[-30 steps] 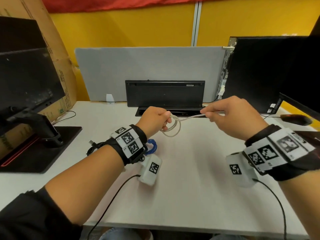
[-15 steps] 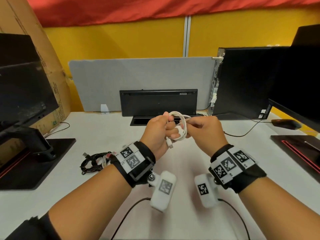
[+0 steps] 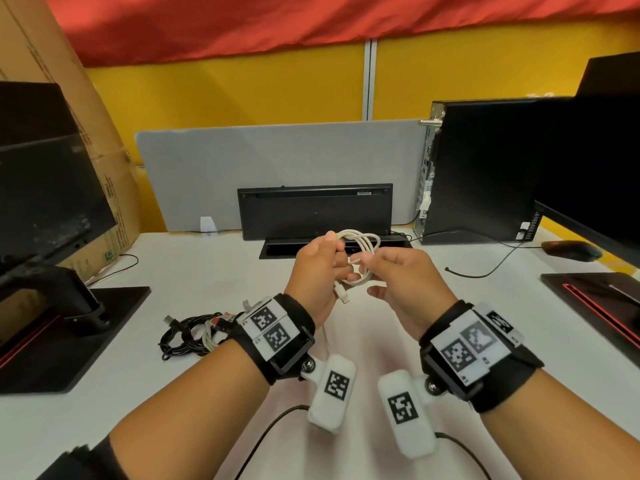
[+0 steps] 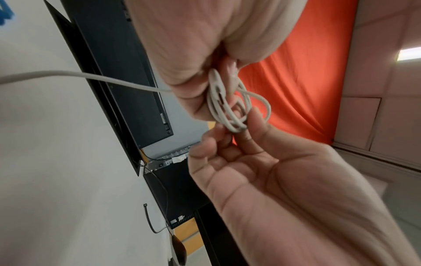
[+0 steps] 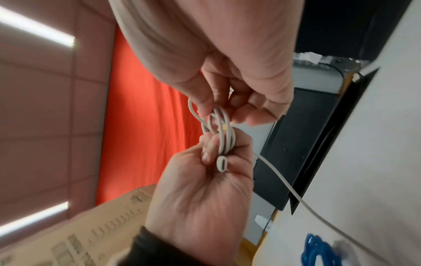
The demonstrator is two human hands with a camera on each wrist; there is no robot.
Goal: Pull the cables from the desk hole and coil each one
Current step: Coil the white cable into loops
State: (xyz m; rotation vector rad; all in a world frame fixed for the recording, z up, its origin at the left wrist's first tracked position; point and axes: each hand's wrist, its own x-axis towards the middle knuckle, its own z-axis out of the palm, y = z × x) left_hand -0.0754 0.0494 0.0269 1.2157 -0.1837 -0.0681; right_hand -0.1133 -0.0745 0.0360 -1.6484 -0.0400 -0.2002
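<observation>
A white cable (image 3: 362, 242) is wound into a small coil held above the desk, in front of the black desk hole (image 3: 277, 252). My left hand (image 3: 341, 261) grips one side of the coil, and a white connector (image 3: 342, 296) hangs below its fingers. My right hand (image 3: 367, 271) pinches the other side of the loops between thumb and forefinger. The left wrist view has the coil (image 4: 230, 111) between my left hand (image 4: 193, 100) and my right hand (image 4: 227, 133). A loose tail (image 5: 284, 181) trails from the coil (image 5: 222, 129) toward the desk in the right wrist view.
A bundle of coiled black cables (image 3: 188, 336) lies on the white desk (image 3: 194, 271) at the left, and a blue cable (image 5: 315, 252) lies near it. Monitor stands (image 3: 62, 327) flank both sides. A computer tower (image 3: 485, 174), mouse (image 3: 571, 250) and thin black wire (image 3: 485, 271) sit at the right.
My right hand has come in from stretching the cable rightward to pinching the coil. The coil has gained loops, and both hands hold it closer together above the desk.
</observation>
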